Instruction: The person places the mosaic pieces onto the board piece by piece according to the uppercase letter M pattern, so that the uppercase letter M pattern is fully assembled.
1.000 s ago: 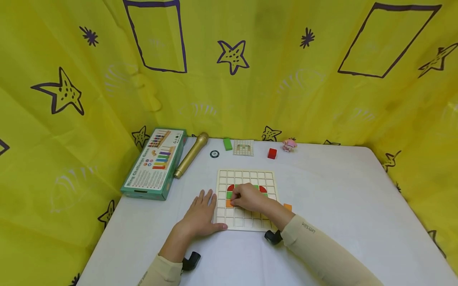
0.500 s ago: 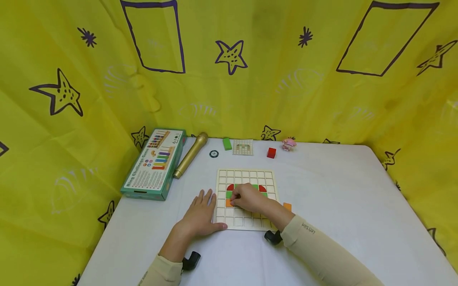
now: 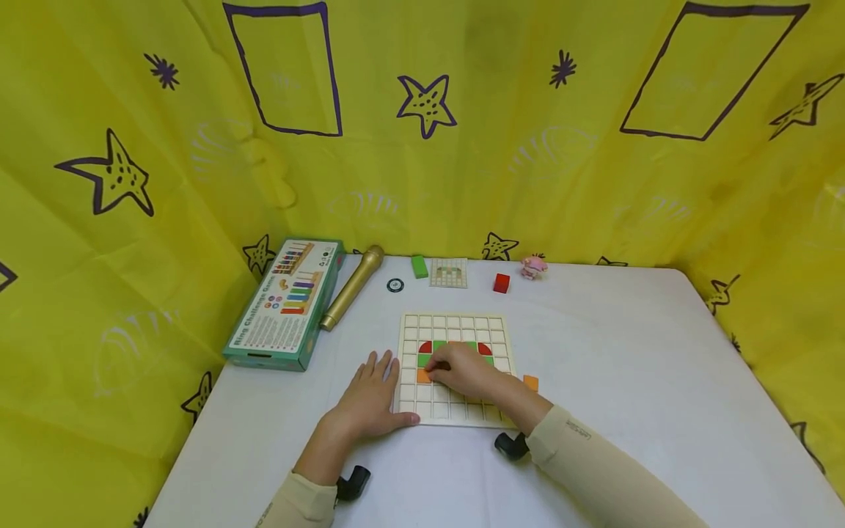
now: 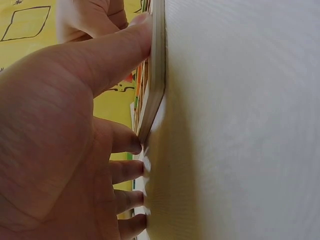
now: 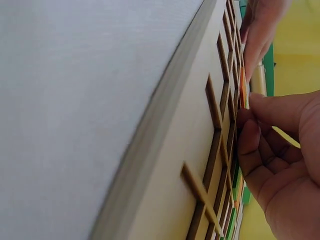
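Observation:
A pale wooden grid board (image 3: pixel 455 416) lies on the white table, holding red, green and orange pieces in some cells. My left hand (image 3: pixel 370 400) lies flat beside its left side, fingers spread on the table. That thumb (image 4: pixel 127 45) presses the board's near left corner. Over the board, my right hand (image 3: pixel 465 367) has its fingers curled, thumb and index fingertips pinching at the right edge of an orange tile (image 3: pixel 422 376). In the right wrist view, the thumb (image 5: pixel 270 107) touches close to the orange; the palm and fingers hide part of the board.
A loose orange tile (image 3: pixel 531 383) lies right of the board. Behind it are a pattern card (image 3: pixel 449 273), a green block (image 3: pixel 419 266), a red block (image 3: pixel 502 283), a round black-and-white disc (image 3: pixel 395 285) and a pink figurine (image 3: pixel 534 267). A gold microphone (image 3: pixel 354 286) and a game box (image 3: pixel 284 304) stand left.
My right wrist and forearm have shifted slightly right and toward me, while the fingertips stay at the orange tile. The left hand has not moved.

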`<action>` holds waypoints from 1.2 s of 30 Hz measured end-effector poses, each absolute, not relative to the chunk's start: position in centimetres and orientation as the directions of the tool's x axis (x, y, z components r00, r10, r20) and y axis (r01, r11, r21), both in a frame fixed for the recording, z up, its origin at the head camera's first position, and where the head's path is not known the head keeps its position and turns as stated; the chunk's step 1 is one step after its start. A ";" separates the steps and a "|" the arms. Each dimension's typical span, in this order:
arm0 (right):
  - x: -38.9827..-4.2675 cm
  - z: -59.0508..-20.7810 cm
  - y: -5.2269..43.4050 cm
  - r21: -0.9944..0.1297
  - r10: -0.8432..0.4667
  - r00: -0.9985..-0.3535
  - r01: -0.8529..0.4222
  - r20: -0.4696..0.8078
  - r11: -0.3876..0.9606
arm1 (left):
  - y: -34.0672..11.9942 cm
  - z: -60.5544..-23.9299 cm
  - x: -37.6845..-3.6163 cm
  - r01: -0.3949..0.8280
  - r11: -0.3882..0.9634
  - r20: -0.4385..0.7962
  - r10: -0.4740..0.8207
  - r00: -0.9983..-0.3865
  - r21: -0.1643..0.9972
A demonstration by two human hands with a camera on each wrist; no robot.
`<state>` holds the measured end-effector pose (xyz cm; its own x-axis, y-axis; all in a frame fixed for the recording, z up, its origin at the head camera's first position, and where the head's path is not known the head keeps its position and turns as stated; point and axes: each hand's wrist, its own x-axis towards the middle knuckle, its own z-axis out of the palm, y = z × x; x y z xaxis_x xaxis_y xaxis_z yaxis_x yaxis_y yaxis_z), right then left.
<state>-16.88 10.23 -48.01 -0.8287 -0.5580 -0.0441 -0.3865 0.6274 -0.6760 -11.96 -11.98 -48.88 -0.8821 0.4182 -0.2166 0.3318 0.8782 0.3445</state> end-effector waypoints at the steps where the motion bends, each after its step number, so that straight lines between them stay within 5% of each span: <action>1: -16.8 -48.0 10.4 -0.685 -0.553 -0.832 -0.374 -0.050 0.625 | -12.0 -48.9 -12.0 0.331 0.878 -0.217 0.418 -0.882 0.346; 36: -15.3 -46.8 18.1 -0.704 -0.415 -0.908 -0.259 -0.056 0.661 | -11.6 -49.1 -11.8 0.328 0.892 -0.209 0.400 -0.892 0.310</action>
